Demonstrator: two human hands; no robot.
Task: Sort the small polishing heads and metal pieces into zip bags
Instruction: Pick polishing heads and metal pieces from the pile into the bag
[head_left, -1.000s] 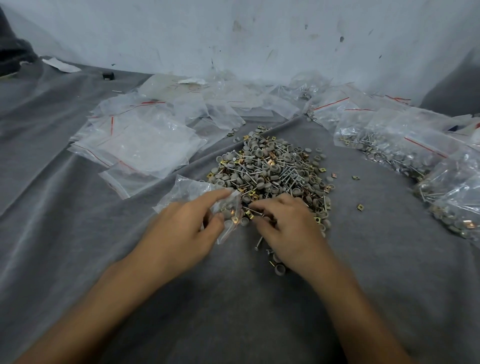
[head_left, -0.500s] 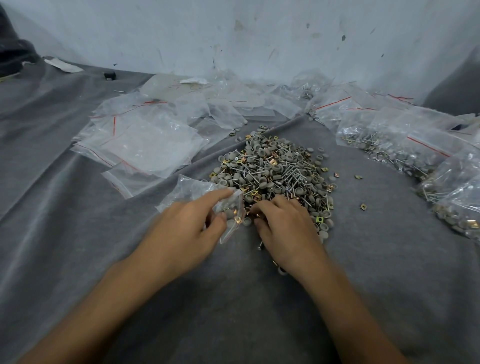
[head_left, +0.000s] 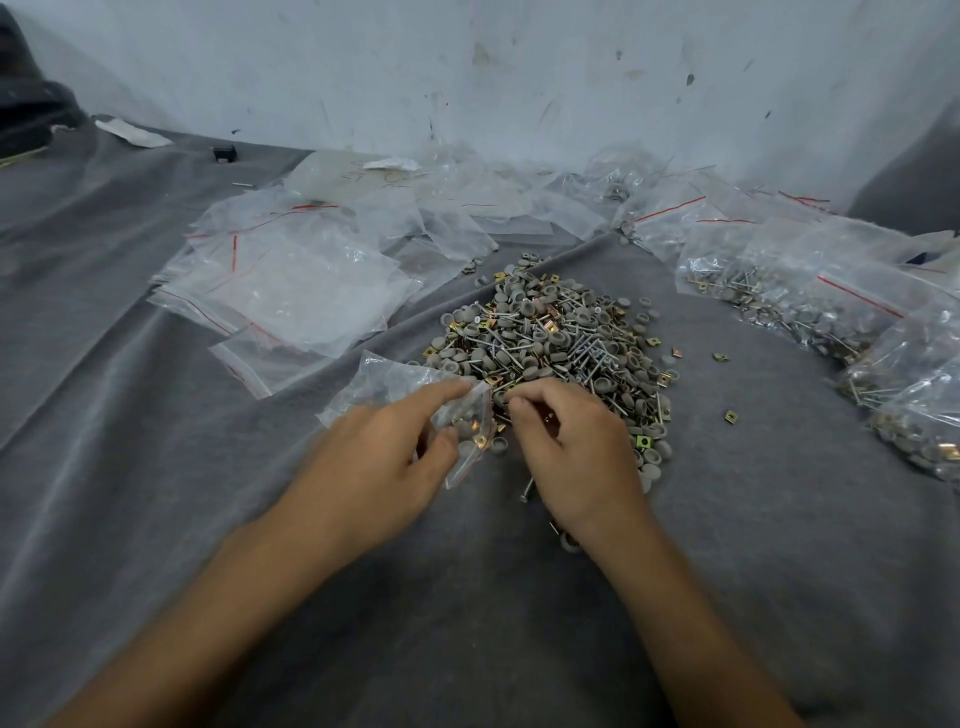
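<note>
1. Left hand (head_left: 363, 467) pinches the zip bag (head_left: 395, 382) at its mouth.
2. Right hand (head_left: 571, 452): fingers curled beside the bag mouth; grip cannot be determined.
3. Parts pile (head_left: 550, 338) lies on the grey cloth (head_left: 779, 519), just beyond both hands.

A grey felt-like cloth (head_left: 467, 623) covers the whole work surface beneath your left hand (head_left: 374, 467) and right hand (head_left: 576, 457). To the left of your left hand it lies in long shallow creases. Beyond both hands stands a white painted wall (head_left: 519, 78), scuffed and flecked with dark marks. Far beyond your left hand, locate a small black block (head_left: 224, 154) resting on the cloth. Further left lies a torn white paper scrap (head_left: 132, 132). A dark bulky object (head_left: 26, 114), cut off by the frame edge, occupies the far left corner.
</note>
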